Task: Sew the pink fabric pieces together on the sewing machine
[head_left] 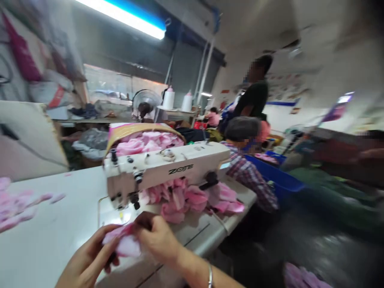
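Observation:
A small pink fabric piece [127, 245] is held between my two hands, just in front of the sewing machine [168, 168]. My left hand [91, 256] grips its left side, fingers on top and beneath. With thumb and bent fingers, my right hand [157, 236] pinches its upper right edge. The needle area of the machine lies just beyond the fabric, apart from my fingers. Under the machine's arm sits a heap of pink fabric pieces [177, 202]. Its exact shape is hard to make out in the blur.
More pink pieces [18, 204] lie on the white table [72, 200] at left. Behind the machine stands a bag [144, 129] full of pink pieces. A co-worker in a plaid sleeve [252, 180] sits at right beside a blue bin [276, 180]; another person [255, 96] stands behind.

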`<state>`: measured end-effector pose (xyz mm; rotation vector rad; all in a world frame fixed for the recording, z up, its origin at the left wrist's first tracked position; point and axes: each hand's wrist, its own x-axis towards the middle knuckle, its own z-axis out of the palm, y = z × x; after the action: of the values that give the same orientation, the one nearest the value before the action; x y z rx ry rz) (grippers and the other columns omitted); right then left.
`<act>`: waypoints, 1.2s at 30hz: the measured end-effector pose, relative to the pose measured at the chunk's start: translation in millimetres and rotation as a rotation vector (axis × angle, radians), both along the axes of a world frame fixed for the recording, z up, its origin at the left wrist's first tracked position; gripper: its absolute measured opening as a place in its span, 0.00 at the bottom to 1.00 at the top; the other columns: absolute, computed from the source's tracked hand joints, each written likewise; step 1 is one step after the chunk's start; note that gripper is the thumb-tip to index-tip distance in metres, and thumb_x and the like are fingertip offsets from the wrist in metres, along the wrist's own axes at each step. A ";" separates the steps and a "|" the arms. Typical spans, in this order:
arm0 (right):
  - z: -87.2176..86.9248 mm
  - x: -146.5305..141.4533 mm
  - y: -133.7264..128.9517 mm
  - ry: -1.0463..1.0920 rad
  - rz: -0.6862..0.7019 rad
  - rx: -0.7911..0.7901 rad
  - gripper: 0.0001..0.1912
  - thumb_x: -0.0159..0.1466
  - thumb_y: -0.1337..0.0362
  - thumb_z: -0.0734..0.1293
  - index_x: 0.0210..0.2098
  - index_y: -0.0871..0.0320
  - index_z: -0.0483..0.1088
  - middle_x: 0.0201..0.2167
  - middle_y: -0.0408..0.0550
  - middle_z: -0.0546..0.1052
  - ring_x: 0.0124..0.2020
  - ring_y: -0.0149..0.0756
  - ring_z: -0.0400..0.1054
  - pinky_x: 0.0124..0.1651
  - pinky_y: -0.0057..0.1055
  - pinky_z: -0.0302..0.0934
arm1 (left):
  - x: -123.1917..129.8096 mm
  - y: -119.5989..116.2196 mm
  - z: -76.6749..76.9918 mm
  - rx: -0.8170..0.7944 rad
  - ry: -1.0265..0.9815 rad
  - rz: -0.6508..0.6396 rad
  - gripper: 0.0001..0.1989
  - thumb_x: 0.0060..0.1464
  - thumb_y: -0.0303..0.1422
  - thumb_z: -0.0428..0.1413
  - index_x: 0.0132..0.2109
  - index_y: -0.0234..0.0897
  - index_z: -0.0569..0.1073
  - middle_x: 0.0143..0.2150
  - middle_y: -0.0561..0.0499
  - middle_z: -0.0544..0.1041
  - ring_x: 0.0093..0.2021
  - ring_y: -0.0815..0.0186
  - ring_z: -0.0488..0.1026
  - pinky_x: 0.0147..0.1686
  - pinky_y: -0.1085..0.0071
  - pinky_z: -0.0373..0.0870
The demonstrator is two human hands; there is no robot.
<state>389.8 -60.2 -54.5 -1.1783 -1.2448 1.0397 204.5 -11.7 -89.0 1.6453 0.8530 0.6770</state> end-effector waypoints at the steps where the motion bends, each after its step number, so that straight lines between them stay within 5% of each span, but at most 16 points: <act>1: 1.2 0.9 0.5 0.015 0.011 0.002 0.10 0.59 0.60 0.66 0.26 0.59 0.65 0.23 0.38 0.65 0.26 0.27 0.60 0.30 0.25 0.57 | -0.2 -2.5 6.8 -0.036 -0.011 0.006 0.26 0.55 0.54 0.49 0.52 0.41 0.67 0.28 0.51 0.75 0.28 0.62 0.73 0.28 0.67 0.71; 5: -0.5 2.6 -3.2 0.047 0.030 -0.046 0.14 0.63 0.53 0.62 0.34 0.59 0.65 0.24 0.39 0.66 0.21 0.28 0.62 0.22 0.26 0.59 | 5.0 -7.6 28.1 -0.144 -0.066 0.077 0.25 0.55 0.51 0.51 0.50 0.37 0.68 0.27 0.52 0.73 0.28 0.66 0.70 0.28 0.72 0.67; 10: 0.0 0.8 -19.6 -0.199 0.033 0.035 0.19 0.59 0.55 0.69 0.46 0.57 0.65 0.32 0.43 0.73 0.23 0.28 0.67 0.26 0.25 0.61 | 3.2 -8.4 29.5 -0.196 -0.130 0.120 0.20 0.56 0.49 0.51 0.41 0.35 0.71 0.25 0.54 0.70 0.25 0.70 0.67 0.27 0.75 0.63; 18: -0.1 -1.3 -21.6 -0.173 0.019 0.109 0.12 0.64 0.55 0.64 0.40 0.57 0.68 0.35 0.45 0.75 0.21 0.25 0.65 0.22 0.23 0.57 | 0.2 -9.8 25.5 -0.177 -0.119 0.088 0.19 0.58 0.49 0.49 0.36 0.36 0.69 0.24 0.55 0.69 0.26 0.71 0.65 0.27 0.76 0.61; 23: 0.1 -7.1 -26.6 -0.428 0.034 0.215 0.23 0.54 0.59 0.72 0.47 0.56 0.66 0.42 0.47 0.74 0.29 0.29 0.68 0.33 0.26 0.62 | -1.8 -9.7 21.6 -0.152 -0.105 0.158 0.21 0.56 0.50 0.51 0.30 0.36 0.67 0.22 0.57 0.63 0.23 0.72 0.60 0.23 0.77 0.59; 28: -9.2 -12.5 -21.5 -0.592 -0.029 0.216 0.10 0.57 0.73 0.63 0.38 0.57 0.69 0.33 0.44 0.74 0.32 0.31 0.66 0.36 0.28 0.59 | -1.4 -8.4 17.1 -0.160 -0.102 0.127 0.22 0.53 0.52 0.52 0.29 0.36 0.66 0.23 0.57 0.64 0.23 0.71 0.63 0.23 0.76 0.63; 36: 3.0 -8.5 -17.6 -0.527 -0.037 0.177 0.08 0.62 0.63 0.65 0.41 0.57 0.70 0.37 0.46 0.74 0.34 0.31 0.68 0.37 0.26 0.61 | -4.1 -10.7 21.6 0.013 0.141 0.094 0.16 0.57 0.46 0.49 0.37 0.38 0.69 0.26 0.56 0.69 0.25 0.70 0.65 0.25 0.76 0.61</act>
<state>381.3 -77.9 -51.4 -1.3770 -1.6759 0.5878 200.4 -22.4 -67.4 1.6883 1.0345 0.6382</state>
